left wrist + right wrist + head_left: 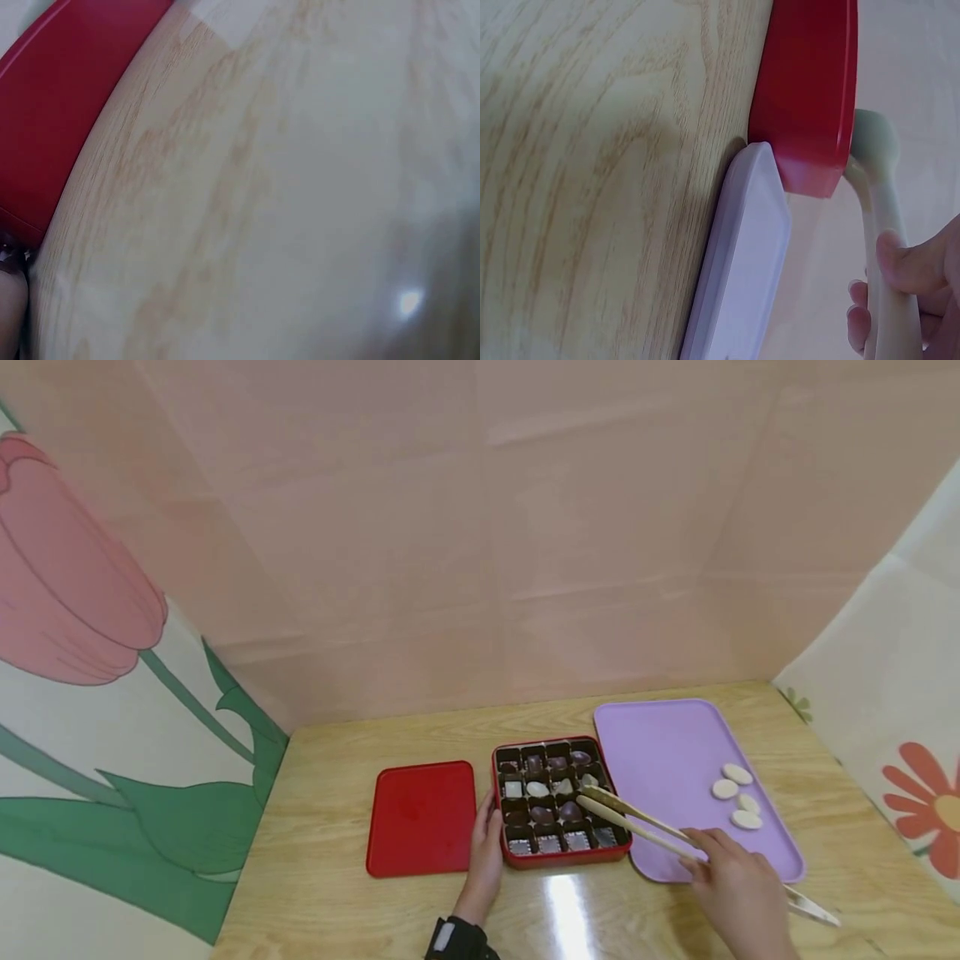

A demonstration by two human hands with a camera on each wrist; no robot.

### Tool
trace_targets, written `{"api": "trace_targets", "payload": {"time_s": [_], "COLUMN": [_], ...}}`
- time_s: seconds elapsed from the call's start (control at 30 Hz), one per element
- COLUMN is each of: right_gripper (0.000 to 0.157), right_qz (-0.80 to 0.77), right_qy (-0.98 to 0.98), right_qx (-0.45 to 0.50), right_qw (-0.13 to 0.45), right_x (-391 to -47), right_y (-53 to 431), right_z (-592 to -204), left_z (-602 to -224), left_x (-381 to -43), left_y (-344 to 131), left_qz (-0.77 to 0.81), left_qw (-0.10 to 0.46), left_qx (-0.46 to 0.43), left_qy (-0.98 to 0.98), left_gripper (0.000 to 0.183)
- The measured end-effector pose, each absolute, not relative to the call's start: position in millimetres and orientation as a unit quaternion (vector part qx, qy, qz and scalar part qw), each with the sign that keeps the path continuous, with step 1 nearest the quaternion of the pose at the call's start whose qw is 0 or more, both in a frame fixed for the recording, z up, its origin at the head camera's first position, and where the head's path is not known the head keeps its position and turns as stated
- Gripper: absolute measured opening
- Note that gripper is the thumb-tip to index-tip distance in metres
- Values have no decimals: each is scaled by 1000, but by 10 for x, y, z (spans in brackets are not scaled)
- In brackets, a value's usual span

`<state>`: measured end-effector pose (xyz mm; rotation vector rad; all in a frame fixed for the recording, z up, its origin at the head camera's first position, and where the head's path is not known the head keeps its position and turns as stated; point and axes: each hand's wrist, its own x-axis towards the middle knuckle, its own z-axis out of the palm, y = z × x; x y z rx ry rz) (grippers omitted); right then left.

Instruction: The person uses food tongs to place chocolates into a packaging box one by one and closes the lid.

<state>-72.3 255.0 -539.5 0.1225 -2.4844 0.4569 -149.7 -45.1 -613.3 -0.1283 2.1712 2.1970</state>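
A red box (566, 861) with a dark divided tray stands mid-table, dark, white and silvery-wrapped pieces in its compartments. My left hand (487, 847) rests along its left side with fingers extended. My right hand (738, 893) grips a pair of pale tongs (651, 831), thumb on one arm in the right wrist view. The tongs' tips reach over the box's right column, second row from the back, beside a whitish piece (589, 779). Whether the tips touch that piece I cannot tell. The left wrist view mostly shows tabletop and the red box's wall (71, 97).
Right of the box lies a purple tray (660, 752), its edge against the box, with several white oval pieces (724, 789) on it. A flat red lid (422, 818) lies to the left. Printed cloths (480, 568) rise behind and beside the wooden table (330, 827).
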Motion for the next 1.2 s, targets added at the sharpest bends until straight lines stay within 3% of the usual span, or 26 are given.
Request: {"api": "trace_targets", "payload": {"time_s": [0.43,0.7,0.8,1.03,1.13,1.2], "right_gripper": [40,46,47,58,61,61], "right_qz": [174,175,165,118,108,105], "right_qy": [-940,-953,-962,-981,-976,-969], "right_qx": [43,-14,-55,-149,-190,-217], "right_qw": [289,249,211,41,25,47], "right_x": [-743,-647,-577,-440,-377,-333], "right_y": [2605,3014,3255,3739,3827,3857], "right_z": [-5386,-5322,-5336,-5432,-5516,-5583], "left_z": [-6128,-6111,-6117,-6128,-6144,-6152], "left_x": [-1504,-1508,-1510,-1514,-1515,-1514], "left_y": [-424,-390,-396,-439,-450,-453], "left_qz": [705,709,708,712,710,710], "left_qw": [30,32,30,24,22,23], "left_qx": [-44,-46,-40,-43,-41,-42], "left_qy": [707,703,704,701,703,703], "left_gripper": [54,54,54,53,54,54]}}
